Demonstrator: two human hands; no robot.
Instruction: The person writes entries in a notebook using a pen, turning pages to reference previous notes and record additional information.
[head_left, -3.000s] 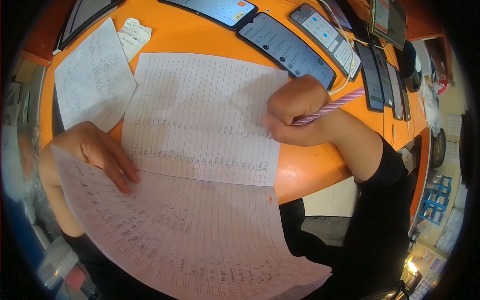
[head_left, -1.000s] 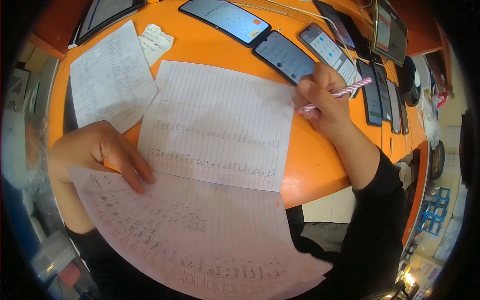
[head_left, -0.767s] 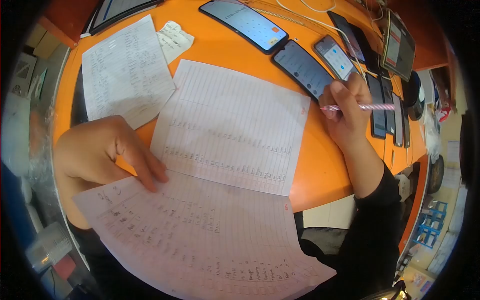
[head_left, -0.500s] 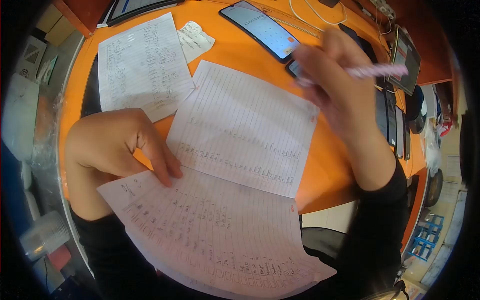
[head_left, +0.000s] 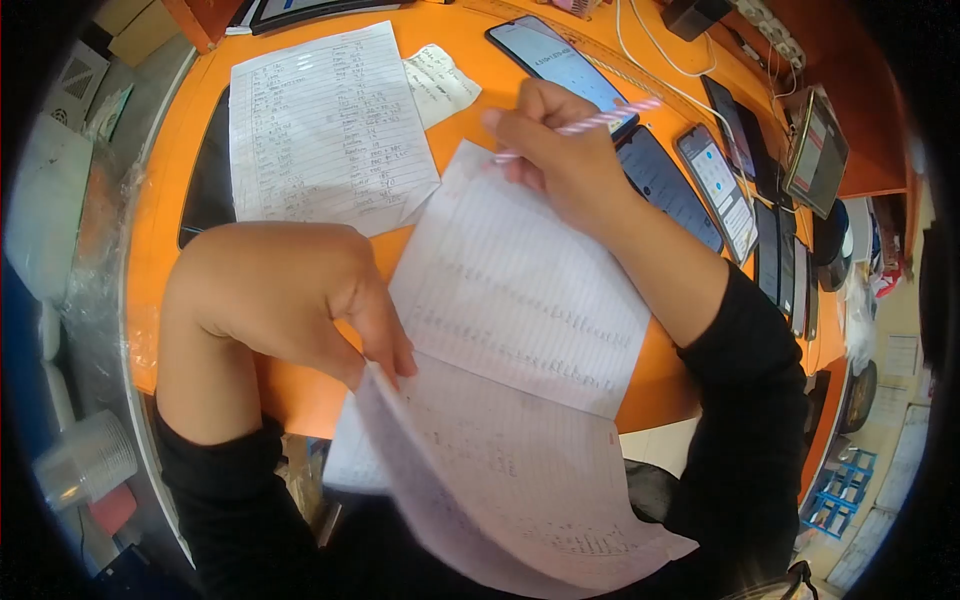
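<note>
A lined notebook [head_left: 535, 265] lies open on the orange desk, its upper page bearing rows of handwriting. The lower written page [head_left: 520, 480] curls upward along its left side, where my left hand [head_left: 290, 295] pinches its corner between thumb and fingers. Above the notebook's top edge, my right hand [head_left: 570, 160] grips a pink-and-white striped pen [head_left: 608, 116], held at a slant. To the left of the notebook rests a loose lined sheet [head_left: 325, 130] covered with handwriting, its right corner meeting the notebook. Beside it is a small torn note [head_left: 440, 85].
A lit phone [head_left: 550, 55] lies beyond my right hand, with another dark phone [head_left: 665, 185] and a brighter phone [head_left: 715, 185] to the right. White cables [head_left: 640, 50] cross the desk's back. A framed tablet-like device [head_left: 815, 155] stands at the right.
My left hand has lifted and curled the lower page. My right hand has moved left with the pen, toward the notebook's top, uncovering phones. The whole view has shifted slightly.
</note>
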